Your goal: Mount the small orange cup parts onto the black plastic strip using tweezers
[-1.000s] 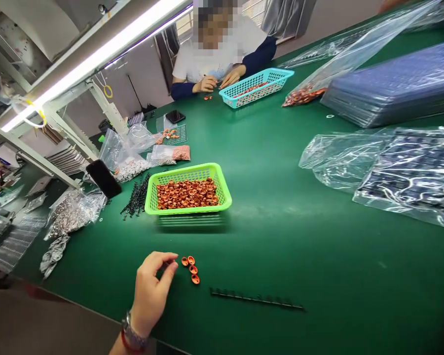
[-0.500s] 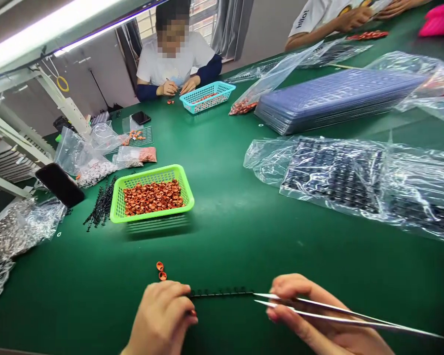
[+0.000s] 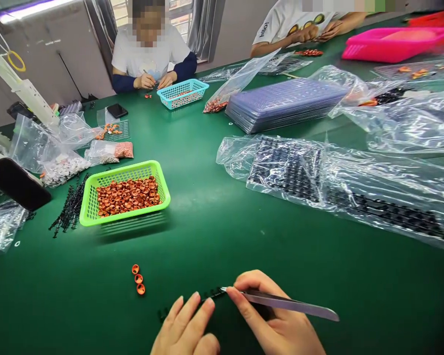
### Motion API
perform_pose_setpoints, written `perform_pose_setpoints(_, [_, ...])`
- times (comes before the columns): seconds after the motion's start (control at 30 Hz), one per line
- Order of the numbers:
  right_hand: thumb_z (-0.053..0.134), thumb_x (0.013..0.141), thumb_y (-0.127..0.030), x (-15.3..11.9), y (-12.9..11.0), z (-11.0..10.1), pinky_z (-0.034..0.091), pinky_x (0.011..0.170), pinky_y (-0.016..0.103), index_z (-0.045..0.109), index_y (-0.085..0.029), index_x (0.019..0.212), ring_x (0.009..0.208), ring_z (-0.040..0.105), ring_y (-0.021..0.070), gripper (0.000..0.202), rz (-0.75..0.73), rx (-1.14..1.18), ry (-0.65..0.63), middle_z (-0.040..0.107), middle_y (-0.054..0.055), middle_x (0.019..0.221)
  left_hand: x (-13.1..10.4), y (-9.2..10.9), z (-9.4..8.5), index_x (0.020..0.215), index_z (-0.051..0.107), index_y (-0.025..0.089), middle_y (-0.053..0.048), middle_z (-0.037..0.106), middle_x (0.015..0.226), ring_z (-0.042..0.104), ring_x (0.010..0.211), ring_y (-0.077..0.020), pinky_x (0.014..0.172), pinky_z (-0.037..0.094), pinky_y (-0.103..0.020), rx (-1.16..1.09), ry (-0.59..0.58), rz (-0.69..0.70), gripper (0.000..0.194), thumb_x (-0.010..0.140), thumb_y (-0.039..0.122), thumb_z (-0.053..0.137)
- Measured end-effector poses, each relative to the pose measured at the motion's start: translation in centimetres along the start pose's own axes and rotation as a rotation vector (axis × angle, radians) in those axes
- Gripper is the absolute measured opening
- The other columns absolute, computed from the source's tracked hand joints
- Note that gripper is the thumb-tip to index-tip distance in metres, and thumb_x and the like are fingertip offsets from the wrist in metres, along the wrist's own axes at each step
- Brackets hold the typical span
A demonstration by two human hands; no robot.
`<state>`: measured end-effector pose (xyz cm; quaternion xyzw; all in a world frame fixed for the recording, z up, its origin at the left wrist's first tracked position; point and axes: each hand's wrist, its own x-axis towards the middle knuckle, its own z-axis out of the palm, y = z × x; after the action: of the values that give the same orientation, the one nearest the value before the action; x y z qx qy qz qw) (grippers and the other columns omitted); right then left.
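Observation:
My right hand [image 3: 277,323] holds metal tweezers [image 3: 281,301], their tips at a thin black strip [image 3: 210,295] lying on the green table near its front edge. My left hand [image 3: 187,328] rests with fingers extended on the strip's left part, covering the middle of it. Three small orange rings [image 3: 137,279] lie just left of my left hand. A lime green basket [image 3: 89,204] full of orange rings [image 3: 128,193] stands farther back on the left.
Plastic bags of black parts [image 3: 340,192] spread across the right. Stacked blue trays [image 3: 281,101], a teal basket [image 3: 182,92] and a pink tray [image 3: 395,44] sit farther back. Black strips [image 3: 69,209], a phone [image 3: 17,183] and bags lie left. Two people work across the table.
My view has shifted right. My right hand came in with the tweezers and brought their tips onto the strip. My left hand moved from the orange rings to the strip.

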<state>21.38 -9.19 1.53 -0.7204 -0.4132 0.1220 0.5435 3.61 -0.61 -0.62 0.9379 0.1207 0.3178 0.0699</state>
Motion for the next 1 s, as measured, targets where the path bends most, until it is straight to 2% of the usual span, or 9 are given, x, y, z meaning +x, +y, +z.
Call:
perform_pose_setpoints(0.13, [0.057, 0.102, -0.034, 0.0, -0.1, 0.1, 0.050, 0.056, 0.018, 0.057, -0.025, 0.081, 0.061, 0.061, 0.0108, 0.023, -0.029, -0.024, -0.020, 0.060, -0.005, 0.072, -0.9, -0.1, 2.0, 0.077, 0.057, 0.021, -0.005, 0.077, 0.119, 0.068, 0.119, -0.0197, 0.107, 0.052, -0.034, -0.050, -0.015, -0.031, 0.038, 0.105, 0.016, 0.032])
perform_pose_setpoints(0.37, [0.055, 0.103, -0.033, 0.1, -0.3, 0.2, 0.051, 0.058, 0.017, 0.057, -0.026, 0.082, 0.062, 0.062, 0.0101, 0.023, -0.070, -0.030, -0.013, 0.061, -0.005, 0.073, -1.5, -0.5, 1.8, 0.084, 0.059, 0.020, -0.007, 0.074, 0.125, 0.066, 0.122, -0.0214, 0.106, 0.054, -0.036, -0.087, -0.084, -0.032, 0.035, 0.104, 0.015, 0.031])
perform_pose_setpoints(0.5, [0.055, 0.104, -0.029, -0.1, 0.0, 0.1, 0.053, 0.065, 0.017, 0.061, -0.025, 0.088, 0.070, 0.066, 0.0110, 0.017, -0.178, 0.021, -0.088, 0.064, -0.002, 0.080, 0.1, -0.9, 0.6, 0.086, 0.059, 0.020, -0.005, 0.076, 0.122, 0.068, 0.119, -0.0194, 0.108, 0.052, -0.033, -0.106, -0.129, -0.013, 0.033, 0.104, 0.014, 0.032])
perform_pose_setpoints(0.6, [0.054, 0.104, -0.023, -0.4, 0.2, 0.0, 0.055, 0.066, 0.018, 0.063, -0.025, 0.096, 0.072, 0.068, 0.0113, 0.012, -0.251, 0.064, -0.136, 0.067, -0.001, 0.085, 1.7, -1.7, -1.1, 0.091, 0.060, 0.019, -0.006, 0.075, 0.123, 0.067, 0.120, -0.0191, 0.107, 0.051, -0.031, -0.157, -0.230, 0.058, 0.026, 0.102, 0.011, 0.037])
perform_pose_setpoints(0.73, [0.061, 0.100, -0.024, -0.4, -0.2, -0.4, 0.056, 0.066, 0.019, 0.066, -0.026, 0.092, 0.072, 0.068, 0.0130, 0.010, -0.174, 0.121, -0.058, 0.067, 0.000, 0.082, 3.3, -3.0, -3.5, 0.095, 0.059, 0.017, -0.013, 0.070, 0.131, 0.061, 0.128, -0.0241, 0.108, 0.050, -0.037, -0.257, -0.353, 0.051, 0.020, 0.099, 0.007, 0.043])
perform_pose_setpoints(0.8, [0.065, 0.098, -0.029, -0.5, -0.5, -0.6, 0.056, 0.062, 0.018, 0.066, -0.027, 0.087, 0.069, 0.067, 0.0138, 0.012, -0.072, 0.198, -0.041, 0.066, -0.001, 0.078, 3.5, -3.1, -4.5, 0.097, 0.060, 0.017, -0.016, 0.070, 0.130, 0.062, 0.127, -0.0257, 0.107, 0.052, -0.038, -0.334, -0.299, -0.029, 0.017, 0.098, 0.007, 0.045])
perform_pose_setpoints(0.87, [0.066, 0.097, -0.031, -0.8, -0.7, -0.7, 0.057, 0.061, 0.019, 0.067, -0.027, 0.085, 0.071, 0.068, 0.0154, 0.013, 0.040, 0.316, -0.073, 0.066, 0.000, 0.078, 3.1, -2.7, -5.0, 0.101, 0.062, 0.017, -0.013, 0.075, 0.118, 0.071, 0.113, -0.0225, 0.098, 0.057, -0.031, -0.485, -0.194, -0.199, 0.014, 0.098, 0.009, 0.052])
perform_pose_setpoints(0.93, [0.067, 0.097, -0.031, -1.3, -0.8, -0.6, 0.061, 0.069, 0.021, 0.068, -0.028, 0.087, 0.078, 0.071, 0.0174, 0.011, 0.119, 0.459, -0.106, 0.066, 0.000, 0.080, 2.6, -1.7, -4.9, 0.100, 0.066, 0.020, -0.007, 0.078, 0.098, 0.075, 0.089, -0.0167, 0.080, 0.061, -0.021, -0.718, -0.126, -0.514, 0.009, 0.098, 0.015, 0.059])
perform_pose_setpoints(1.0, [0.067, 0.097, -0.032, -2.0, -0.9, -0.4, 0.062, 0.078, 0.026, 0.068, -0.028, 0.090, 0.084, 0.071, 0.0185, 0.009, 0.133, 0.607, -0.118, 0.065, 0.001, 0.083, 2.1, -0.4, -4.4, 0.095, 0.071, 0.020, -0.004, 0.078, 0.084, 0.074, 0.074, -0.0144, 0.070, 0.059, -0.017, -0.954, -0.119, -0.850, 0.005, 0.095, 0.023, 0.068])
